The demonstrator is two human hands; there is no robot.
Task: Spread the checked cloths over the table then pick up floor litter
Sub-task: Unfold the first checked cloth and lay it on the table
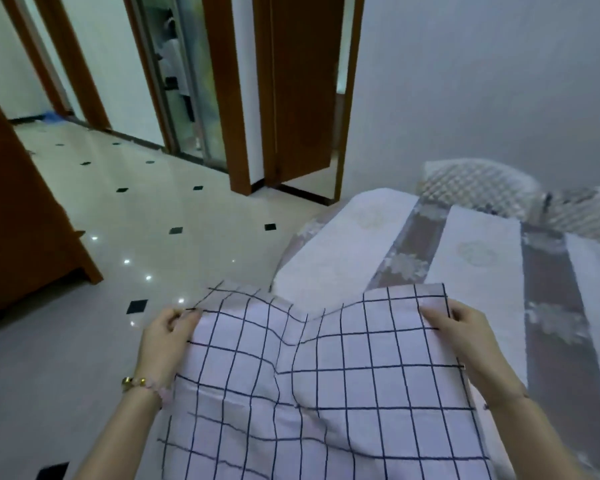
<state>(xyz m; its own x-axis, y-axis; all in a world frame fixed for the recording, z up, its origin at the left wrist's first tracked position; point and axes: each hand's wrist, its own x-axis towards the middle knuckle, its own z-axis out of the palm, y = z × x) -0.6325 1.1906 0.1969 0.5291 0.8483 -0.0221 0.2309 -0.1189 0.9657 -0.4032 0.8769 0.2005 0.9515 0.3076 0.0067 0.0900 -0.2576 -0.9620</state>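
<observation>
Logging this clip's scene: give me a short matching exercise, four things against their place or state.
1. checked cloth
2. left hand
3. striped covering
4. black floor diamonds

A. wears a beaded bracelet
B. set into glossy pale tiles
C. held up by both edges
D. spread flat, white and brown bands

Pairs: 1-C, 2-A, 3-D, 4-B

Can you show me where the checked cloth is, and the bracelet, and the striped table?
checked cloth (326,386): head view, middle of the grid fabric.
bracelet (136,382): head view, beads on the left wrist.
striped table (478,258): head view, a bare white stripe of its cover.
</observation>
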